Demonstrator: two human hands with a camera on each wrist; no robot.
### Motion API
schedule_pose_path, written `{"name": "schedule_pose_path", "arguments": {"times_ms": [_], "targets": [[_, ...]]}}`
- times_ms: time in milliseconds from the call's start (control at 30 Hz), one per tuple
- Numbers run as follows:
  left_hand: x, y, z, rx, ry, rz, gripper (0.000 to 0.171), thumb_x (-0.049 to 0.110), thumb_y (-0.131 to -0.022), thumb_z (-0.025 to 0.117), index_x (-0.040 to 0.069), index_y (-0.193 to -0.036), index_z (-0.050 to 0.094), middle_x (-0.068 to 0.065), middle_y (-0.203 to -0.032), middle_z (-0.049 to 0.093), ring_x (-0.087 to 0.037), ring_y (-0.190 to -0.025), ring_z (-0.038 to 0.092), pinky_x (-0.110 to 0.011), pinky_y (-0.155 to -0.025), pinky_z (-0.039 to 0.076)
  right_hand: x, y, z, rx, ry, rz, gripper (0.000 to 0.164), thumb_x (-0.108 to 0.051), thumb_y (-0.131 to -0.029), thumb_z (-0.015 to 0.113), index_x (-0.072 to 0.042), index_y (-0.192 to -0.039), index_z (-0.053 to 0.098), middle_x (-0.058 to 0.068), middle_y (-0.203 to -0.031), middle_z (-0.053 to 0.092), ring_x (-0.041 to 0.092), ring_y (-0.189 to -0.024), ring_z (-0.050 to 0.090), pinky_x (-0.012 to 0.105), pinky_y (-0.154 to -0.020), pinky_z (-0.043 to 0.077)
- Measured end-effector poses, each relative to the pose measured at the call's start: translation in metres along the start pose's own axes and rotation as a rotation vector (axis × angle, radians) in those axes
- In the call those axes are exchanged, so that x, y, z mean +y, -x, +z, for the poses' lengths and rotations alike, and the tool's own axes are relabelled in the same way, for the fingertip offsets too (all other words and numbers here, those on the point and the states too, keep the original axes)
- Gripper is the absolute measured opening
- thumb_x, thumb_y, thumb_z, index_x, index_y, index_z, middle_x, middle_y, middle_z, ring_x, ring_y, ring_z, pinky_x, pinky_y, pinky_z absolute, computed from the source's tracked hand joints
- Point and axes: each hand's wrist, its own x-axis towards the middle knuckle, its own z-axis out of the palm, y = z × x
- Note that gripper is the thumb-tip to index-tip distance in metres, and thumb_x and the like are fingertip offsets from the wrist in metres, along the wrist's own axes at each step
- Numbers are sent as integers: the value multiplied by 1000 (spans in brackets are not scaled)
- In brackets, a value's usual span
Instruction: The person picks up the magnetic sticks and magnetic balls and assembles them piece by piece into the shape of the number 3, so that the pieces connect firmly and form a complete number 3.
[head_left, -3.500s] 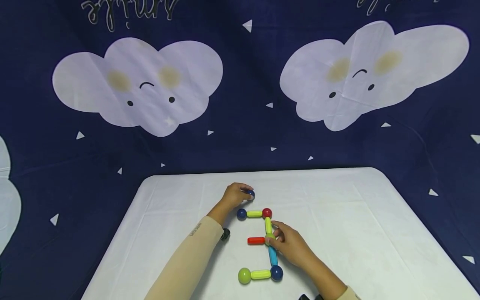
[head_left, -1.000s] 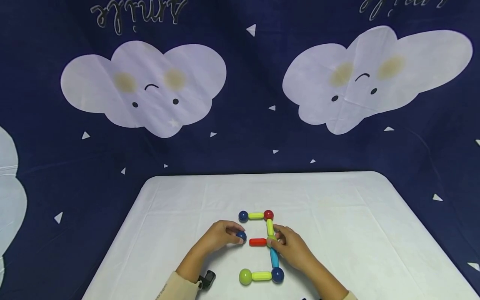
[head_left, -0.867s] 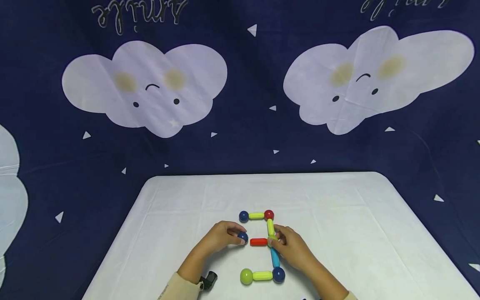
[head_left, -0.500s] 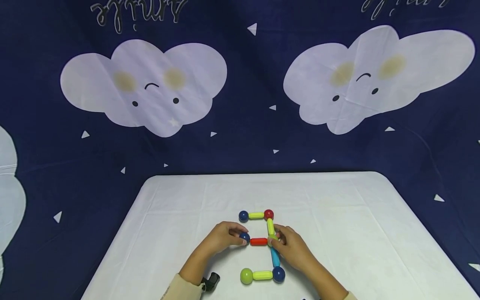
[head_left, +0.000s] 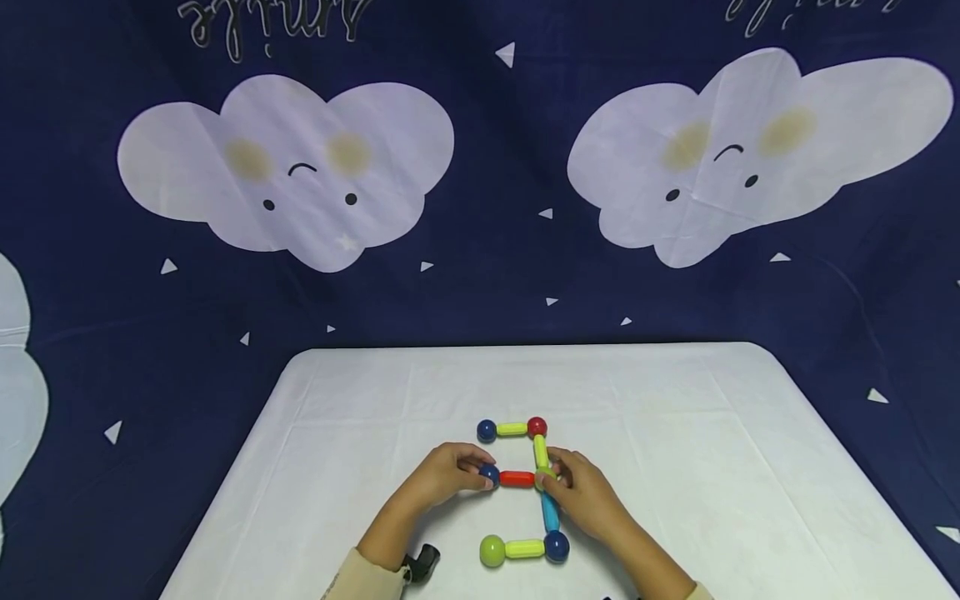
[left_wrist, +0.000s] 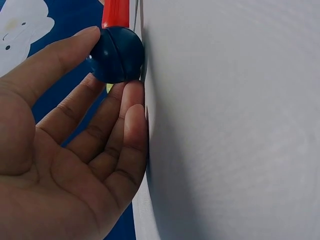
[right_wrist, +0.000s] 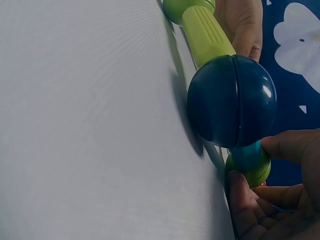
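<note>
My left hand (head_left: pixel 448 477) pinches a dark blue ball (left_wrist: pixel 117 55) between thumb and fingers. The ball sits right at the left end of a red rod (head_left: pixel 517 479). At that rod's other end, my right hand (head_left: pixel 585 493) grips a green ball (right_wrist: pixel 260 172), partly hidden by the fingers. A yellow-green rod (head_left: pixel 541 452) runs from this green ball back to a red ball (head_left: pixel 536 427). Toward me, a light blue rod (head_left: pixel 551 512) joins it to another dark blue ball (right_wrist: pixel 232 102).
At the back, a yellow-green rod (head_left: pixel 512 429) links the red ball to a dark blue ball (head_left: pixel 487 431). In front, another such rod (head_left: pixel 524 548) ends in a green ball (head_left: pixel 492 551). The white table (head_left: pixel 360 392) meets a dark blue cloud-print cloth (head_left: pixel 495 167).
My left hand has carried the dark blue ball from behind the figure toward me, then right against the red rod's free end. My right hand keeps its grip on the green ball.
</note>
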Motion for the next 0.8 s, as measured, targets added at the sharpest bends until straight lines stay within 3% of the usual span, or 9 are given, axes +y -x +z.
{"name": "schedule_pose_path", "arguments": {"times_ms": [800], "targets": [[5,1,-3,-67,30,-36,32,8,-78,86,8,-106,71,-4,-93,65,-16,-85,57,-25,-74,49,-3,0,0,-7,-27,18,50,-26,-93,73,-5,-136,60,-1,-96,57,10,-79,51,21,-59,45]]}}
